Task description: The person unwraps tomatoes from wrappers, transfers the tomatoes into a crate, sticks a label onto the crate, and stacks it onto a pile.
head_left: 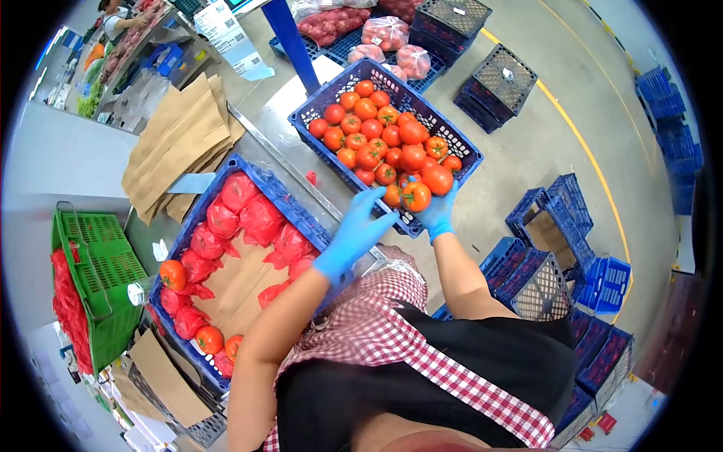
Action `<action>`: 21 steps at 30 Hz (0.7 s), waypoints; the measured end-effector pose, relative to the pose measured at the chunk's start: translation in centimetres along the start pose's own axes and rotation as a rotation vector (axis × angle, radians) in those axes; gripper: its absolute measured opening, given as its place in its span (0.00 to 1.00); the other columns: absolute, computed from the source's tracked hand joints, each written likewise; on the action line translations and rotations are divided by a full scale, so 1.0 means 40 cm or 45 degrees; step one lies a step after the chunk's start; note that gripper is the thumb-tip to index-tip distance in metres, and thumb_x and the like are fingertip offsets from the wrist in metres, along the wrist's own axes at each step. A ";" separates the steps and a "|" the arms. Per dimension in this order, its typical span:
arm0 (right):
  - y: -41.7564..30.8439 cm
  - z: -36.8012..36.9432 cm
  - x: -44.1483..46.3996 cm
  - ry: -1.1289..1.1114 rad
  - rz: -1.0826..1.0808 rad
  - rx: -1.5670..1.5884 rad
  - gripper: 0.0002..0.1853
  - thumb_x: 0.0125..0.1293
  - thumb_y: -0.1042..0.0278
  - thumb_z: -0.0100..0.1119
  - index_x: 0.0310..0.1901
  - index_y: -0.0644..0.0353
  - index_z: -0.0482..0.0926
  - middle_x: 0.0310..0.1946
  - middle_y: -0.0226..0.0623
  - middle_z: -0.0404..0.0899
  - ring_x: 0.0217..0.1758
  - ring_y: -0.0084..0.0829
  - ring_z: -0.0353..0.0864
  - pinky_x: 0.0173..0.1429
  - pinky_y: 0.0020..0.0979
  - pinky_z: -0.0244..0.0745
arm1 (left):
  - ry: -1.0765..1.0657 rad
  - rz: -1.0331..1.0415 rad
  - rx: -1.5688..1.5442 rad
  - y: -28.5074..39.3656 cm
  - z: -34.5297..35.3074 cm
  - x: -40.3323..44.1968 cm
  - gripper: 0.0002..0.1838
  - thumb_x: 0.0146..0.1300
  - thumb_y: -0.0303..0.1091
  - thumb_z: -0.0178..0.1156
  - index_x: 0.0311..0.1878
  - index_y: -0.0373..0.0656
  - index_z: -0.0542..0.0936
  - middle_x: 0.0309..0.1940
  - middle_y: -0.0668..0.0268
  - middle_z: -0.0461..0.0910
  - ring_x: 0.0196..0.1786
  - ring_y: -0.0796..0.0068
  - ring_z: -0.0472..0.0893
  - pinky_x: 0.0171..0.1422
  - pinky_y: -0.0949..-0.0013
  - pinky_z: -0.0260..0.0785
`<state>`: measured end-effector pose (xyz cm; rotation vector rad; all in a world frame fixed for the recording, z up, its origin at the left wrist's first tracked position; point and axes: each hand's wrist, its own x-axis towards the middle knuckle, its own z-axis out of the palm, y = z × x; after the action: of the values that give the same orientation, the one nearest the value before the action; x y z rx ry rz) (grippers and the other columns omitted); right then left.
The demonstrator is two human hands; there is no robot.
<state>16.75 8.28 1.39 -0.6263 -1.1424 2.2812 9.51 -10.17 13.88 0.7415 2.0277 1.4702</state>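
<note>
A blue crate [320, 151] full of loose red tomatoes [370, 128] stands in front of me. My right hand [439, 212], in a blue glove, cups a tomato [416, 197] at the crate's near corner. Another tomato [437, 179] rests against its fingers. Also gloved, my left hand [354, 235] reaches over the near side of that crate with its fingers apart and nothing in it. To the left sits a second blue crate [275, 184], lined with brown paper [239, 280]. Around its edge lie tomatoes wrapped in red plastic [260, 218] and a few bare ones [172, 274].
Brown paper sheets [177, 147] lie beyond the left crate. A green crate [98, 279] with red plastic stands at far left. Stacked crates [527, 279] are on the floor at my right, others [497, 87] farther off. A blue post [292, 45] rises behind the tomato crate.
</note>
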 end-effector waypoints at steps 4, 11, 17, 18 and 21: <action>0.007 -0.099 0.088 0.171 0.274 0.867 0.30 0.61 0.41 0.47 0.60 0.50 0.67 0.59 0.38 0.67 0.64 0.39 0.66 0.68 0.46 0.61 | 0.386 -0.050 -0.088 0.099 -0.201 -0.140 0.23 0.55 0.27 0.61 0.56 0.40 0.73 0.57 0.60 0.67 0.57 0.67 0.72 0.60 0.69 0.64; 0.063 -0.159 0.184 0.787 0.173 0.207 0.23 0.52 0.56 0.55 0.50 0.57 0.73 0.48 0.37 0.73 0.52 0.38 0.71 0.59 0.43 0.66 | 1.460 -0.216 0.851 -0.132 -0.577 -0.543 0.26 0.57 0.28 0.61 0.60 0.37 0.70 0.57 0.54 0.71 0.61 0.60 0.69 0.66 0.61 0.60; 0.046 0.016 0.180 0.528 0.197 -0.132 0.17 0.58 0.66 0.54 0.49 0.61 0.74 0.41 0.35 0.75 0.43 0.29 0.75 0.47 0.32 0.72 | 1.259 -0.514 1.100 -0.271 -0.699 -0.727 0.45 0.51 0.51 0.67 0.66 0.32 0.61 0.61 0.44 0.66 0.64 0.51 0.67 0.67 0.57 0.59; 0.000 0.132 0.131 0.378 0.205 -0.140 0.17 0.59 0.67 0.54 0.50 0.61 0.74 0.41 0.36 0.76 0.42 0.28 0.75 0.47 0.31 0.72 | 1.098 -0.687 1.242 -0.254 -0.700 -0.710 0.49 0.48 0.60 0.65 0.68 0.40 0.60 0.57 0.45 0.68 0.58 0.48 0.70 0.60 0.51 0.63; -0.074 0.397 -0.011 -0.066 0.100 -0.384 0.15 0.60 0.71 0.54 0.49 0.64 0.76 0.44 0.38 0.77 0.47 0.27 0.76 0.51 0.27 0.71 | 1.273 -1.119 1.463 -0.240 -0.692 -0.634 0.55 0.42 0.67 0.64 0.70 0.47 0.56 0.55 0.49 0.68 0.55 0.48 0.70 0.50 0.48 0.65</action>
<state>8.22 0.19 12.47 -0.7392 -1.5289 2.2189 7.28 -48.84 14.62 -0.7333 3.2399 -0.0377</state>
